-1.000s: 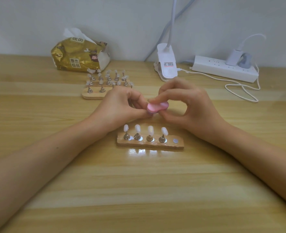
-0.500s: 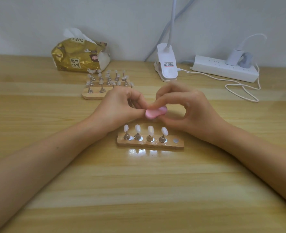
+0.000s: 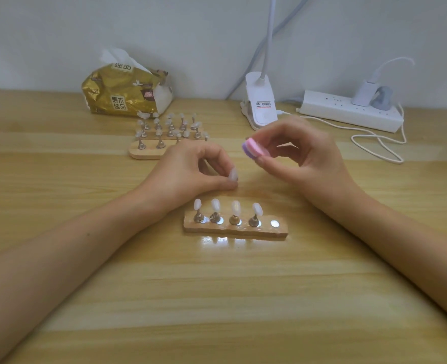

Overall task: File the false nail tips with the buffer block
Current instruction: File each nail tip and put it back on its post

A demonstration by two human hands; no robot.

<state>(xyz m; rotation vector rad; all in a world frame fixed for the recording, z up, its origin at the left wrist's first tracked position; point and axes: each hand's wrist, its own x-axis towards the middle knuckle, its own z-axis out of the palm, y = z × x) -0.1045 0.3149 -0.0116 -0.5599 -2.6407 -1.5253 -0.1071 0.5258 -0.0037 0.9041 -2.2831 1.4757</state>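
My left hand (image 3: 191, 172) pinches a pale false nail tip (image 3: 233, 175) between thumb and forefinger, just above the table. My right hand (image 3: 301, 156) pinches a small pink and purple buffer block (image 3: 254, 150), held up and to the right of that tip, apart from it. In front of both hands lies a small wooden holder (image 3: 234, 228) with several nail tips standing on metal stems; its rightmost magnet spot is bare.
A second wooden holder (image 3: 149, 151) with several nail tips stands behind my left hand. Along the wall sit a gold tissue pack (image 3: 125, 94), a white clip lamp (image 3: 260, 101) and a white power strip (image 3: 348, 110) with a looping cable (image 3: 377, 143).
My right hand lifted the buffer block up and to the right, off the nail tip. The tip in my left hand now shows, lower near the table.
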